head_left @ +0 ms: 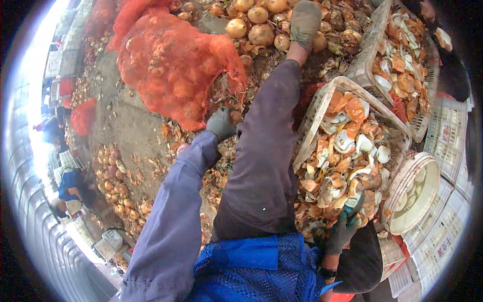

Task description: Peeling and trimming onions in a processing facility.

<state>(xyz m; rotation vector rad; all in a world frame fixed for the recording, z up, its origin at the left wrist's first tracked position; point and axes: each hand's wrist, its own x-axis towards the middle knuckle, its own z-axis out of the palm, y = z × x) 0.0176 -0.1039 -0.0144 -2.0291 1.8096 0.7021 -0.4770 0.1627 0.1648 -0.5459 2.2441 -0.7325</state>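
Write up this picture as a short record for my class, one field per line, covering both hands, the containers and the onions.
Left hand: gloved, beside the lower edge of the orange mesh sack; grip unclear
Right hand: gloved, at the peelings in the near crate; grip unclear
Sack contents: onions
Far crate: also holds peelings
Bucket: whitish, right of the near crate, pale rounded pieces inside
Loose onions: heaped at the top

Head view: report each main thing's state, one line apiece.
Large red mesh bag: bulging with onions
Near crate: heaped with peelings
Far crate: heaped with peelings
Bucket: open, pale onions inside
Loose onions: unpeeled, on the ground
Left hand: gloved, beside the bag
Right hand: gloved, by peelings
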